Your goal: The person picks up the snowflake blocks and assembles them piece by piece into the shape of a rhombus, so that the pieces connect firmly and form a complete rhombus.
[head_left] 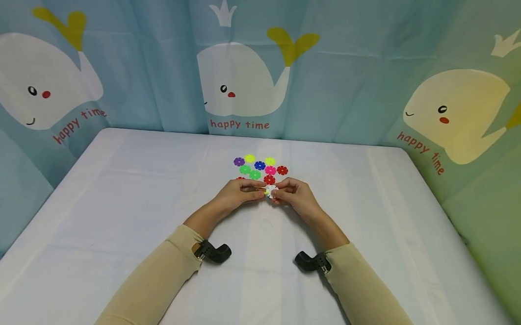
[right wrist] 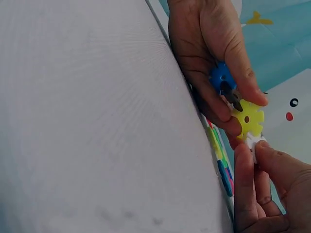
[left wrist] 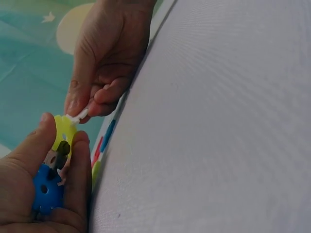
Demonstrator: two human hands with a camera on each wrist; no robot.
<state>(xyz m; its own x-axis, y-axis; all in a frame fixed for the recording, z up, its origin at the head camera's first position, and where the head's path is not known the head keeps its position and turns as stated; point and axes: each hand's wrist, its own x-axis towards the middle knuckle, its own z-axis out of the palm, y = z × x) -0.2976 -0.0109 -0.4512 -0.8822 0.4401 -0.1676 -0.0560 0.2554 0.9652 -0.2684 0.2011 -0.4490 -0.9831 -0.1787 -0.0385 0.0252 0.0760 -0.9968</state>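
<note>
My left hand (head_left: pixel 235 194) pinches a small chain of notched plastic discs between thumb and fingers. In the left wrist view the chain shows a blue disc (left wrist: pixel 47 191), a dark disc (left wrist: pixel 62 149) and a yellow disc (left wrist: pixel 63 131). A white disc (head_left: pixel 271 189) is pinched by my right hand (head_left: pixel 299 196), its thumb lying over the face. The right wrist view has the white disc (right wrist: pixel 253 140) meeting the edge of the yellow disc (right wrist: pixel 248 119), at an angle to it. How deep their notches engage, I cannot tell. Fingers partly cover the blue disc.
Just beyond the hands, several loose discs lie flat on the white table (head_left: pixel 154 158), among them a purple disc (head_left: pixel 239 161), a blue disc (head_left: pixel 259 165), a pink disc (head_left: pixel 270 170) and a red disc (head_left: pixel 282 170). A whale-print curtain (head_left: pixel 347 40) hangs behind the table.
</note>
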